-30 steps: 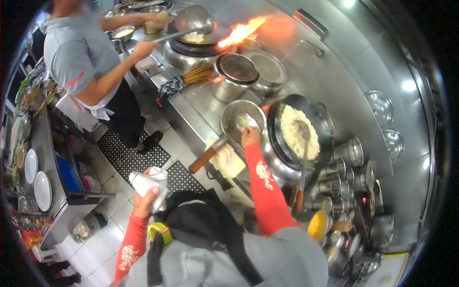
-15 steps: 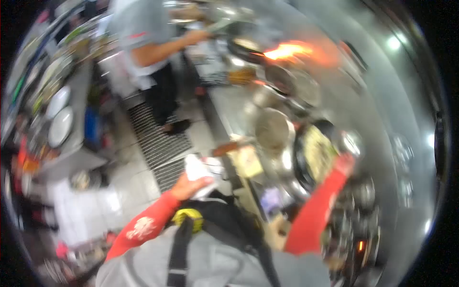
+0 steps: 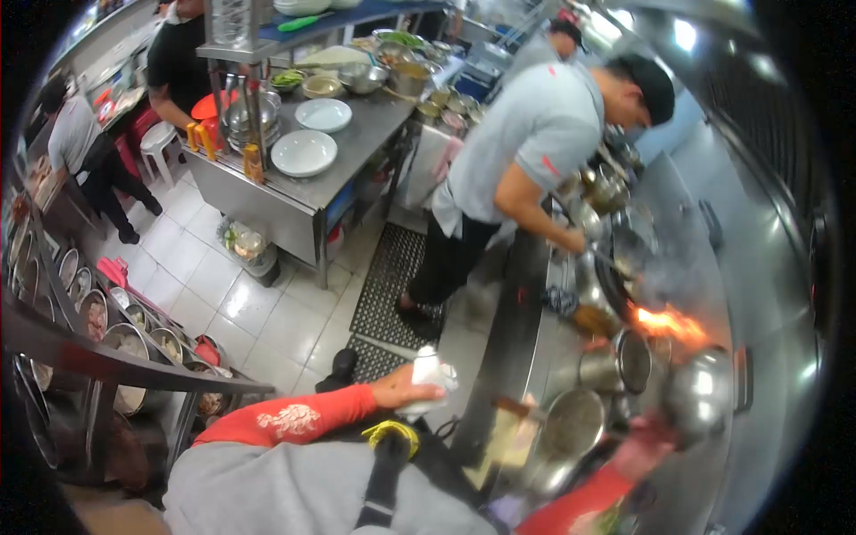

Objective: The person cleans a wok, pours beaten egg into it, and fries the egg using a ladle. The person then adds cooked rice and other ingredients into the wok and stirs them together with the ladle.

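My left hand (image 3: 408, 390) is closed round a folded white cloth (image 3: 430, 382), held in front of my body. My right hand (image 3: 644, 448), blurred, grips the lower left edge of a shiny round steel bowl (image 3: 700, 392) at the lower right, above the stove. Left of that hand is a steel pot (image 3: 571, 424). Its wooden handle (image 3: 519, 408) points left over a yellowish board (image 3: 496, 439). The wok near my right forearm is mostly hidden by the arm.
A co-worker (image 3: 535, 143) works at a wok beside an open flame (image 3: 670, 323). White plates (image 3: 304, 153) lie on a steel table (image 3: 294, 192). Food bowls (image 3: 127, 343) fill a rack at lower left. Black mats (image 3: 385, 285) cover part of the tiled floor. Other people are farther back.
The view has swung left, bringing the rack and more people into sight. My right hand has left the pot and now holds the steel bowl. My left hand still holds the cloth.
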Tool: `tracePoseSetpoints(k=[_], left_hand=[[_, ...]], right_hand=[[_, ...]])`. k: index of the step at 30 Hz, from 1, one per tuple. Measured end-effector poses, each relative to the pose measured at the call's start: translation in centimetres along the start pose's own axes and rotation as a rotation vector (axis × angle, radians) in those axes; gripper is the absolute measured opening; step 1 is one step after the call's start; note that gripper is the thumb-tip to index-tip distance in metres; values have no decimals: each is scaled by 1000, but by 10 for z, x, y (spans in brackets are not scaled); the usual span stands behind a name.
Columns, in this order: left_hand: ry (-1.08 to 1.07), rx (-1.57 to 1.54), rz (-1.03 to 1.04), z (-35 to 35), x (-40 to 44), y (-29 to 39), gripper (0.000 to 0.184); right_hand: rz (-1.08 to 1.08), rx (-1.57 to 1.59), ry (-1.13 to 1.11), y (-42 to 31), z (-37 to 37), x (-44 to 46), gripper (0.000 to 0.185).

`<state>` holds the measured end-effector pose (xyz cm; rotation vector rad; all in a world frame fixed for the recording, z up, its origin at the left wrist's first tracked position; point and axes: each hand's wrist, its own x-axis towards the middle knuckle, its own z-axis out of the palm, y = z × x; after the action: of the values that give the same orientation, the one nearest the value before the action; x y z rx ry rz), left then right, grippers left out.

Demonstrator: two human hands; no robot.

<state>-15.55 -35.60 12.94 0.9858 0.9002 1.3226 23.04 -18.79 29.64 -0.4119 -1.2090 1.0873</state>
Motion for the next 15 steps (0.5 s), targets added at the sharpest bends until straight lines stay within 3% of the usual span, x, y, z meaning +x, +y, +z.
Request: tracePoseSetpoints(k=[3, 4, 5, 6, 8, 10, 14, 15], left_hand=[[48, -68, 16, -48, 3, 7, 37], [65, -107, 14, -67, 3, 12, 37], [105, -94, 53, -87, 6, 13, 38], [154, -108, 80, -107, 7, 15, 39], [223, -98, 113, -148, 6, 23, 40], [311, -120, 133, -184, -2, 41, 41], [583, -99, 194, -237, -32, 74, 43], [694, -104, 182, -254, -39, 53, 41]], right_hand=[[307, -362, -264, 93, 108, 1, 25], [265, -354, -385, 149, 116, 0, 28], [467, -521, -482, 166, 171, -1, 33], [441, -492, -533, 220, 192, -11, 29], [530, -455, -692, 266, 275, -17, 28], [483, -443, -767, 310, 352, -14, 27], [492, -93, -801, 383, 507, 15, 27], [505, -91, -814, 412, 543, 23, 28]])
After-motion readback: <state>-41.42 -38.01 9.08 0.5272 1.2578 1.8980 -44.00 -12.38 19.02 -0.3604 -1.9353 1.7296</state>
